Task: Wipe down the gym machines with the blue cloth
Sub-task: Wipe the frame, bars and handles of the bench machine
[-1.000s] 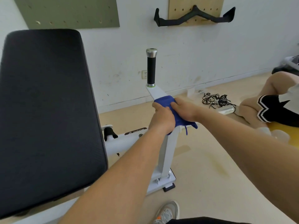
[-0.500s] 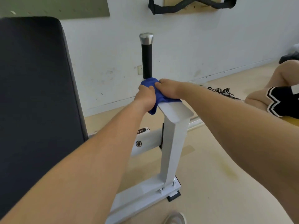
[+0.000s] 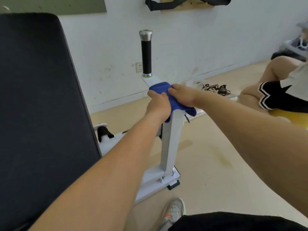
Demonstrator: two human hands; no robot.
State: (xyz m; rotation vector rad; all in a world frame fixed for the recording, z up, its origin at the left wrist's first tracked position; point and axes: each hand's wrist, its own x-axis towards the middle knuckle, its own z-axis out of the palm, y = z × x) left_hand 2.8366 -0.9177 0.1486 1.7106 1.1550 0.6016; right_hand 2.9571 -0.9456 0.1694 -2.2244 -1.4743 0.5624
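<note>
Gripping the blue cloth point(image 3: 160, 87), left hand point(image 3: 158, 105) and right hand point(image 3: 183, 95) hold it lengthwise along the white bar point(image 3: 150, 80).

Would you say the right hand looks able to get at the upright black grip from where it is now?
Probably yes: the right hand holds the blue cloth on the white bracket just below the black grip, and nothing stands between them.

Blue cloth point(image 3: 160, 88) bunched over white machine arm point(image 3: 171, 139) top, black handle point(image 3: 146, 54) upright beyond
</note>
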